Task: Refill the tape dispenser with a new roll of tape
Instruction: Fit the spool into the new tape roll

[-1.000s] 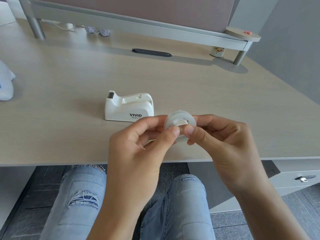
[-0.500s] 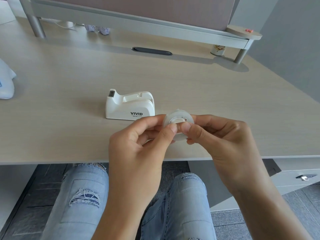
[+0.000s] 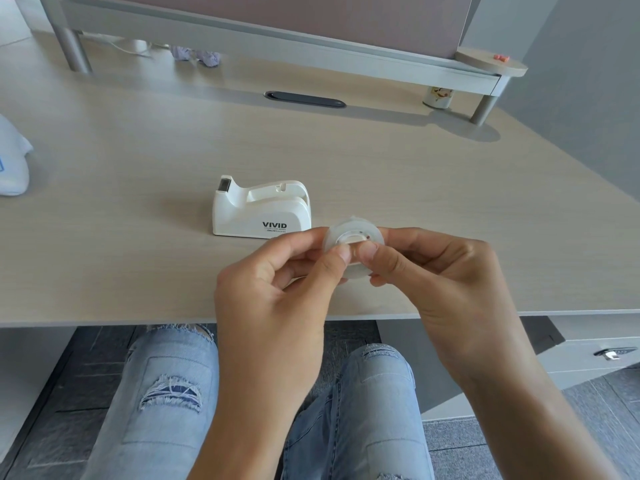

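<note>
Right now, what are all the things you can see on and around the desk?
White plastic tape dispenser: one, white, desk centre, cradle empty.
Clear roll of tape: one, transparent, held in both hands just right of the dispenser.
Light wooden desk: one, beige.
Grey raised shelf: one, grey, along the desk's back.
Dark oval cable slot: one, black, back of desk.
Small patterned cup: one, whitish, under the shelf's right end.
White bag: one, left edge.
Jeans-clad legs: two, light blue, ripped, below the desk.
Left hand: one, pinching the roll.
Right hand: one, pinching the roll.
</note>
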{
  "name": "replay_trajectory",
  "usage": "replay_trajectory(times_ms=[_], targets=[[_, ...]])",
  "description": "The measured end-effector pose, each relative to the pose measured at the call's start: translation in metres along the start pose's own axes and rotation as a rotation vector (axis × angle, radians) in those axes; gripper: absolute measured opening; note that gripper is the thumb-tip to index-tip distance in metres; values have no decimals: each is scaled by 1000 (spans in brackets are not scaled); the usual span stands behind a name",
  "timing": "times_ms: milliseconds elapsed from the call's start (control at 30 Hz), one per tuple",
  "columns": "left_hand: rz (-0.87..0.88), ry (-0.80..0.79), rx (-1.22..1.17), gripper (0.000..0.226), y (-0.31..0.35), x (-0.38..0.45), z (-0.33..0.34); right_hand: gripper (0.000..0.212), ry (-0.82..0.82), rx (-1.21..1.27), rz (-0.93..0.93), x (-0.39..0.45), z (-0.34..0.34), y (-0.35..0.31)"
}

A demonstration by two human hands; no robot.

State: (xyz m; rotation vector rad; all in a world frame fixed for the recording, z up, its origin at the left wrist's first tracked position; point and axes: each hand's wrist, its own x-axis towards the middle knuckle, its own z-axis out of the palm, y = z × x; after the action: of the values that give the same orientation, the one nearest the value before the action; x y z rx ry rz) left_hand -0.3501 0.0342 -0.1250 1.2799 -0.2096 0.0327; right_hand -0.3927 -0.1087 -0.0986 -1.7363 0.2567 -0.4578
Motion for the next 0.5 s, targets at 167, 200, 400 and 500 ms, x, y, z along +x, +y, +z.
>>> replay_trajectory(times_ms=[167,200,400,500], targets=[[9,-3,-3,19,0,1,0,24,-10,-14,-2,1,-1,2],[11,-5,-6,19,-1,1,1,24,-16,-12,-5,1,-1,2],[5,-35,-84,14,-1,0,0,21,-77,86,4,3,-4,7],[9,-46,-128,17,-1,-1,2,23,-123,171,66,5,-6,12]])
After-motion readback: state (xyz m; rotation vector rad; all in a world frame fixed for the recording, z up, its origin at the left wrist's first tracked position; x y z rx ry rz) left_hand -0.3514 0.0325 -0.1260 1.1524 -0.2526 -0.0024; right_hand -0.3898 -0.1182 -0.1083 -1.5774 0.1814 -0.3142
